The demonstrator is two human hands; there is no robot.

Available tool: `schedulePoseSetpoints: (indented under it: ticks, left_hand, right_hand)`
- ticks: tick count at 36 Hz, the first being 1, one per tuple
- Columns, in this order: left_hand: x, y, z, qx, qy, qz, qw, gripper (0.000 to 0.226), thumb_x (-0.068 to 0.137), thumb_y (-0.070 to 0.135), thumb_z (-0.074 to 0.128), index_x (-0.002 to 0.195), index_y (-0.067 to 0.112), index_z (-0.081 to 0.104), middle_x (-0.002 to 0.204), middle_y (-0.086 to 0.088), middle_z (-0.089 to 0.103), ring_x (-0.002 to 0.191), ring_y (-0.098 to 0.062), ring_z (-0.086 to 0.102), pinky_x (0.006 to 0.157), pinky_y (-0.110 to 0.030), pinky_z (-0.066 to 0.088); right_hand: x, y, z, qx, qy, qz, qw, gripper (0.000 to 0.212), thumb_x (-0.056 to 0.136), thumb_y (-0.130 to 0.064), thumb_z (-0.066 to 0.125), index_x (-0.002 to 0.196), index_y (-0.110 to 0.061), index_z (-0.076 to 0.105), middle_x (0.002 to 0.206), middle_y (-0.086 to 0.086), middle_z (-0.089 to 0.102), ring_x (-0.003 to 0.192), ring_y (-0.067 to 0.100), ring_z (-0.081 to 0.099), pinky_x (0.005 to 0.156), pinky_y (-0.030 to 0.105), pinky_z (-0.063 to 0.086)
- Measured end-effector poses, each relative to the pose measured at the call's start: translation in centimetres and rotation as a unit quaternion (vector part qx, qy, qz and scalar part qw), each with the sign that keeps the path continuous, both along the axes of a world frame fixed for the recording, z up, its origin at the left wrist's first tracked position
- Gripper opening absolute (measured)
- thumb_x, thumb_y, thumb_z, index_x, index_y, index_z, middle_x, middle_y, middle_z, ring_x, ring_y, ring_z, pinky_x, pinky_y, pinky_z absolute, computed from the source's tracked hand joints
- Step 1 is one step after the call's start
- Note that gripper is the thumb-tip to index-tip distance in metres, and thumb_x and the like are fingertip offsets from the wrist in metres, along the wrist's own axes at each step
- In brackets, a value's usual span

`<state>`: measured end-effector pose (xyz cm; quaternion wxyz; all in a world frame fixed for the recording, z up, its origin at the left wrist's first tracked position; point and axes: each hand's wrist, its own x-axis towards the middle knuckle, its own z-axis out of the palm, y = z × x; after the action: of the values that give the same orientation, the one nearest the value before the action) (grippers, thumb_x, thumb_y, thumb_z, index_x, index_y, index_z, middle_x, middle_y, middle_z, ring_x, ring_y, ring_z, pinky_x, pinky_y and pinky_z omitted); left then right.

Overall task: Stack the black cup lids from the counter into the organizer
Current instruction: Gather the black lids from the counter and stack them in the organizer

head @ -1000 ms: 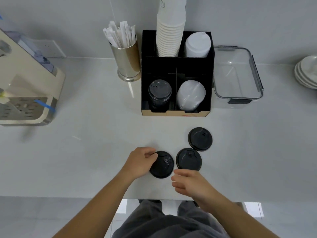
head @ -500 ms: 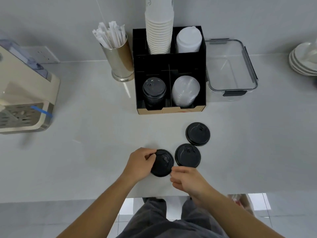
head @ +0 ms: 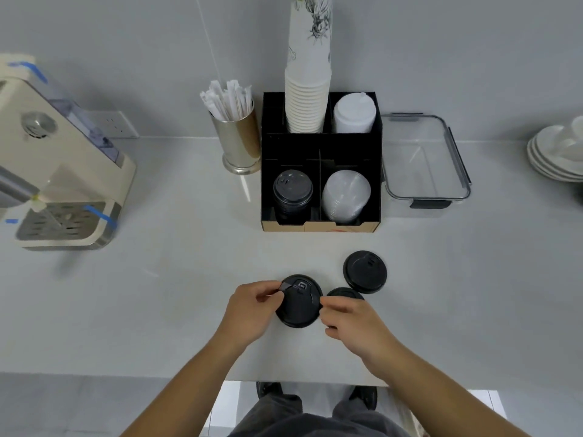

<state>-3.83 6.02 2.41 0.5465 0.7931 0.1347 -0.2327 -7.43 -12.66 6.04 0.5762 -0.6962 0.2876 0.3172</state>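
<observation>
Three black cup lids lie near the counter's front edge. My left hand pinches the left rim of the nearest black lid, and my right hand pinches its right rim. A second lid peeks out just behind my right hand, mostly hidden. The third lid lies free further back to the right. The black organizer stands behind them; its front left compartment holds a stack of black lids.
The organizer also holds clear dome lids, white paper cups and white lids. A metal holder of wrapped straws stands to its left, a clear container to its right. Coffee machine far left, white plates far right.
My right hand has moved left from in front of the middle lid onto the right rim of the near lid, so both hands now hold it. The camera view has shifted.
</observation>
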Motion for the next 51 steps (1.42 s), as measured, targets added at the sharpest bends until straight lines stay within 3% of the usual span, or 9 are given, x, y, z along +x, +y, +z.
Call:
schedulePoseSetpoints:
  ticks: [2,6,12,20,30,37,43,48,51]
  left_hand:
    - [0.2,-0.2,0.4,-0.014,-0.005,0.014,1.0,0.026,0.088,0.012,0.062,0.1,0.027,0.079,0.096,0.011,0.078,0.082,-0.004,0.068,0.085,-0.025,0.051]
    - [0.6,-0.7,1.3,-0.015,-0.012,0.028,0.999,0.025,0.089,0.013,0.063,0.104,0.025,0.078,0.097,0.008,0.077,0.079,-0.004,0.066,0.084,-0.023,0.051]
    - [1.2,-1.8,2.9,-0.011,-0.053,0.033,0.998,0.026,0.089,0.015,0.065,0.102,0.034,0.076,0.083,0.012,0.075,0.063,0.002,0.062,0.071,-0.017,0.047]
    - [3.3,-3.0,5.2,-0.004,-0.095,0.065,0.993,0.028,0.087,0.022,0.067,0.088,0.05,0.065,0.084,0.008,0.074,0.081,-0.016,0.07,0.077,-0.03,0.057]
    - [6.3,-3.7,6.2,-0.046,-0.097,0.122,0.987,0.012,0.085,0.021,0.07,0.095,0.028,0.07,0.08,-0.002,0.073,0.078,-0.021,0.069,0.079,-0.034,0.06]
    - [7.9,-4.1,6.2,-0.102,-0.074,0.166,0.978,0.011,0.088,0.016,0.068,0.098,0.01,0.067,0.084,-0.008,0.071,0.072,-0.02,0.068,0.074,-0.035,0.059]
    - [9.7,-4.1,5.9,-0.127,-0.058,0.163,0.977,0.027,0.089,0.015,0.066,0.115,0.023,0.06,0.084,-0.008,0.072,0.079,-0.022,0.072,0.072,-0.03,0.059]
    - [11.0,-3.8,5.3,-0.135,-0.043,0.162,0.977,0.035,0.089,0.015,0.066,0.124,0.017,0.061,0.091,-0.012,0.075,0.084,-0.024,0.074,0.07,-0.028,0.06]
    - [11.8,-3.6,4.8,-0.128,-0.041,0.167,0.977,0.037,0.089,0.014,0.066,0.126,0.013,0.06,0.09,-0.012,0.075,0.081,-0.025,0.074,0.071,-0.029,0.06]
  right_hand:
    - [0.5,-0.2,0.4,-0.008,-0.018,0.01,1.0,0.031,0.088,-0.019,0.062,0.119,-0.021,0.069,0.094,0.006,0.07,0.093,0.022,0.069,0.101,0.046,0.051]
    - [1.4,-0.9,1.2,-0.018,-0.038,0.016,0.999,0.019,0.092,-0.013,0.058,0.109,-0.006,0.062,0.123,0.033,0.052,0.118,0.051,0.048,0.103,0.062,0.037]
    - [3.2,-1.6,2.4,-0.052,-0.089,0.044,0.994,0.048,0.08,-0.038,0.061,0.128,-0.032,0.062,0.133,-0.007,0.059,0.123,0.016,0.056,0.109,0.046,0.044]
    - [6.2,-2.3,4.9,-0.098,-0.152,0.084,0.98,0.042,0.086,-0.035,0.057,0.128,-0.04,0.06,0.124,-0.012,0.06,0.115,0.017,0.058,0.104,0.045,0.048]
    - [10.1,-2.8,5.9,-0.118,-0.228,0.141,0.956,0.037,0.087,-0.028,0.06,0.124,-0.037,0.063,0.102,-0.01,0.075,0.095,0.014,0.07,0.084,0.027,0.056]
    - [12.9,-2.5,6.4,-0.16,-0.257,0.192,0.933,0.029,0.087,-0.02,0.067,0.109,-0.035,0.058,0.088,-0.018,0.061,0.092,0.011,0.06,0.071,0.013,0.046]
    - [15.2,-1.9,5.7,-0.187,-0.256,0.225,0.921,0.082,0.073,-0.031,0.078,0.145,-0.022,0.041,0.131,-0.004,0.054,0.118,0.018,0.058,0.099,0.036,0.052]
    - [17.5,-1.2,4.8,-0.219,-0.292,0.263,0.893,0.072,0.062,-0.04,0.079,0.128,-0.026,0.053,0.118,-0.012,0.054,0.108,0.011,0.056,0.091,0.031,0.052]
    - [18.6,-0.5,4.4,-0.233,-0.291,0.293,0.88,0.088,0.069,-0.038,0.079,0.145,-0.019,0.039,0.135,-0.01,0.041,0.12,0.01,0.045,0.091,0.017,0.037]
